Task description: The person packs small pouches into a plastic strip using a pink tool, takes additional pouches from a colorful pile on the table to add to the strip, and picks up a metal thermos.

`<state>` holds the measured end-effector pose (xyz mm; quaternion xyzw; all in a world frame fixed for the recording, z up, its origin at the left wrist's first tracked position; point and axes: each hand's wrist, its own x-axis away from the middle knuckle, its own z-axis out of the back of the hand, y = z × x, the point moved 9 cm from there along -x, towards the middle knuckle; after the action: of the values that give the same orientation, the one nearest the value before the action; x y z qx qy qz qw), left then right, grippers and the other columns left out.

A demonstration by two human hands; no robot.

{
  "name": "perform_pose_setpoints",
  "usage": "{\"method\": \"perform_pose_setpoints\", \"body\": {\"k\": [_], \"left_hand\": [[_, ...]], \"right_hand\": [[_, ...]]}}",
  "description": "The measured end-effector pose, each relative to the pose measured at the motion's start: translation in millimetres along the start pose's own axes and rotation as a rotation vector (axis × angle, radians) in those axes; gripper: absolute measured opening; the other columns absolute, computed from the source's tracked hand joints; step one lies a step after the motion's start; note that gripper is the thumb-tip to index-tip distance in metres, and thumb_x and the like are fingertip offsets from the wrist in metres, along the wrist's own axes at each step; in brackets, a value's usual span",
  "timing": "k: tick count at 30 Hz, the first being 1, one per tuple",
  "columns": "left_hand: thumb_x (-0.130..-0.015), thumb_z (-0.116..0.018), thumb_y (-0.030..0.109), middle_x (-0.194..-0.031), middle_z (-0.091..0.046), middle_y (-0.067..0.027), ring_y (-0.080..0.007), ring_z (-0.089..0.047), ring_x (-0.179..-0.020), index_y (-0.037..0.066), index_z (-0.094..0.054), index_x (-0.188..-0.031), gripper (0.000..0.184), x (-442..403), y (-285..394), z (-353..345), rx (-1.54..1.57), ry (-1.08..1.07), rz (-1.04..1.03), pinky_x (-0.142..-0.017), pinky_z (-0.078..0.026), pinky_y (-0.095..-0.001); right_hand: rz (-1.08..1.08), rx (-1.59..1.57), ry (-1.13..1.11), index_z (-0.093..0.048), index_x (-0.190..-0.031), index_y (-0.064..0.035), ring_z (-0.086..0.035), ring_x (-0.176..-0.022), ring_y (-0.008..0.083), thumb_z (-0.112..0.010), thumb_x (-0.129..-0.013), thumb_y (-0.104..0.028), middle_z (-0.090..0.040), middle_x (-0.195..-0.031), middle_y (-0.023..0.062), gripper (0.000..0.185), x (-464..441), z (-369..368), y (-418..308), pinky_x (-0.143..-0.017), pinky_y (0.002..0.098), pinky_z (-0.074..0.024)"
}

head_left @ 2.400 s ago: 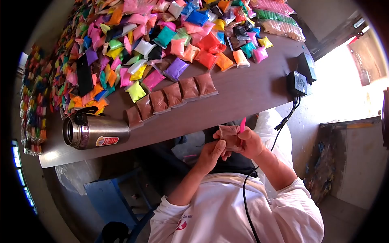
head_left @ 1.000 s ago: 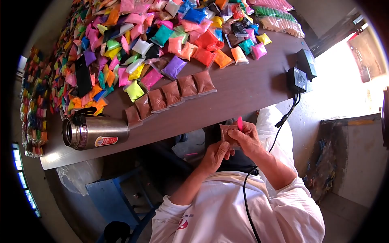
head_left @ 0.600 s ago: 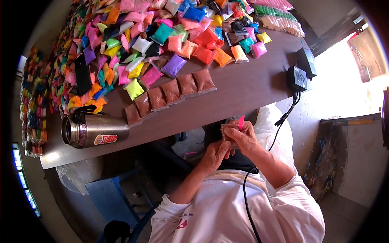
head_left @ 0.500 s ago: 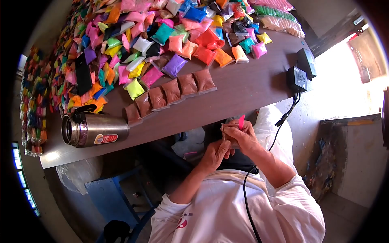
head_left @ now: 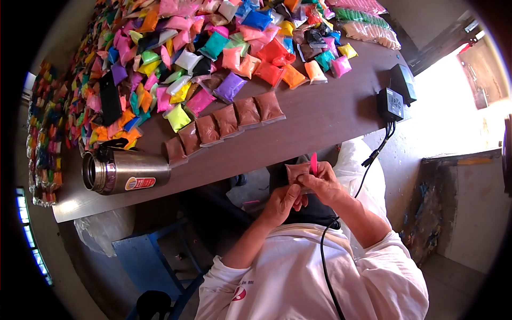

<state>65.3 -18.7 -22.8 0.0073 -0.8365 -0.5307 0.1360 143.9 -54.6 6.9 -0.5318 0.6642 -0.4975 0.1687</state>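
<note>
Brown table (head_left: 330, 114), blue chair (head_left: 140, 261), bright window (head_left: 33, 240)

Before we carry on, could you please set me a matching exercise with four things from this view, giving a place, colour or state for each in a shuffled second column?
Column one:
1. Slim tool in the right hand
2. Packet held beside that tool
3. Metallic flask
4. Box with cables

Column two:
A. Lying on its side
B. Brown
C. At the right end of the table
D. Pink

Right pairs: 1-D, 2-B, 3-A, 4-C
</note>
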Motion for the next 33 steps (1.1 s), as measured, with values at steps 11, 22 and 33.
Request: {"method": "perform_pose_setpoints", "body": {"k": [11,22,33], "left_hand": [[-0.098,-0.039,0.046,-0.066,-0.055,-0.0029,-0.0101,-0.052,-0.061,0.005,-0.057,-0.077,0.049,2.5,3.4,7.1,-0.065,0.066,-0.011,-0.057,-0.042,-0.0227],[-0.097,-0.043,0.044,-0.066,-0.054,-0.0024,-0.0086,-0.048,-0.06,0.004,-0.054,-0.073,0.048,0.8,3.0,-0.2,-0.019,0.03,-0.015,-0.055,-0.039,-0.0224],[-0.097,-0.043,0.045,-0.066,-0.053,-0.0017,-0.0082,-0.046,-0.058,0.003,-0.055,-0.073,0.05,-0.6,-0.8,-0.9,-0.032,0.044,-0.012,-0.054,-0.038,-0.0234]], "right_hand": [[-0.064,-0.005,0.0,-0.057,-0.09,0.0026,-0.066,-0.059,0.0197,-0.057,-0.093,-0.027,-0.065,-0.074,0.0113,0.03,3.7,-0.6,15.2,-0.053,0.0287,-0.0563],[0.015,-0.029,-0.024,-0.058,-0.084,0.0012,-0.064,-0.057,0.017,-0.062,-0.088,-0.018,-0.063,-0.073,0.0087,0.02,-0.9,0.2,3.7,-0.051,0.0274,-0.0549],[0.046,-0.058,0.075,-0.057,-0.076,-0.0004,-0.055,-0.059,0.0092,-0.059,-0.085,-0.013,-0.059,-0.071,0.0031,0.016,-3.1,5.8,6.2,-0.052,0.0234,-0.0462]]}}
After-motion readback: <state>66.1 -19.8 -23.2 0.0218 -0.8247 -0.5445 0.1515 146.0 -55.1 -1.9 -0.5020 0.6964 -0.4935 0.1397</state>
